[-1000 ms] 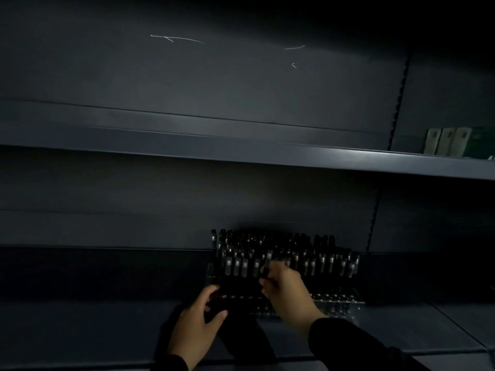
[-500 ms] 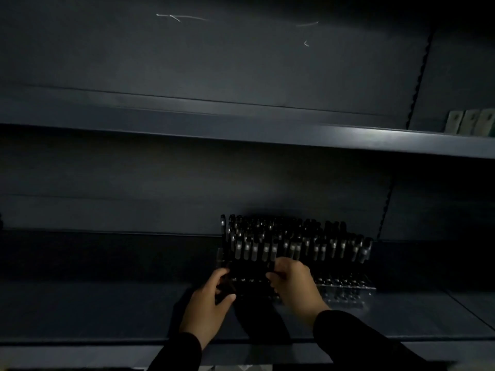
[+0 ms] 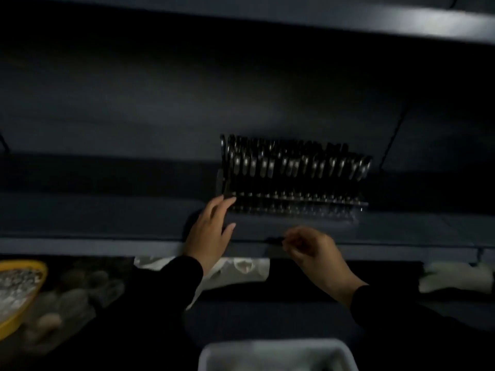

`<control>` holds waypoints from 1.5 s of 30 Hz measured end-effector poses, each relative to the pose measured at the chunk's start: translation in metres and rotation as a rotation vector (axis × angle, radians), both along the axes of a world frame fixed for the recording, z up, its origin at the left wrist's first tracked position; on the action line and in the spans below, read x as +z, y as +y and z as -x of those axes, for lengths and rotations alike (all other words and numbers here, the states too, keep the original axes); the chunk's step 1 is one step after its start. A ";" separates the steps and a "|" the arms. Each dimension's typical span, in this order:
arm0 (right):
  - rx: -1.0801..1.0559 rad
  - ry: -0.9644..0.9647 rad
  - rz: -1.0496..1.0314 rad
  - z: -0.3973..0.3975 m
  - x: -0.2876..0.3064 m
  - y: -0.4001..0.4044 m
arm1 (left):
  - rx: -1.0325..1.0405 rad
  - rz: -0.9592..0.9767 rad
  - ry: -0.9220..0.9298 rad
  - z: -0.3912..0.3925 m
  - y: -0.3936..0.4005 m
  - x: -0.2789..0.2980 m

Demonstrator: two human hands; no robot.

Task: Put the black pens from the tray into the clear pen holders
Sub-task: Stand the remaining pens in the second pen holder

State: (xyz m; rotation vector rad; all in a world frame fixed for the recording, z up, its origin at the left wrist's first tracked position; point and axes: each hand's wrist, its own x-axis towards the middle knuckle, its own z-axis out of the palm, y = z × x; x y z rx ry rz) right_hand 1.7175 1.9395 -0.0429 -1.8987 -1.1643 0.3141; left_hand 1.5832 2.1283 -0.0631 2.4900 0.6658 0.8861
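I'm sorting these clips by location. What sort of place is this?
Probably a shop aisle being stocked. Dark metal shelves line the wall, a clear pen holder full of black pens stands on one, and a grey tray waits below.

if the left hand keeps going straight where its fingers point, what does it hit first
Probably the left end of the clear pen holder: the left hand points up-right, fingertips already at or near its corner. Blur hides whether they touch.
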 end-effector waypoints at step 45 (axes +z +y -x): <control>0.353 0.164 0.540 0.057 -0.228 -0.056 | 0.187 0.582 0.521 0.116 -0.093 -0.214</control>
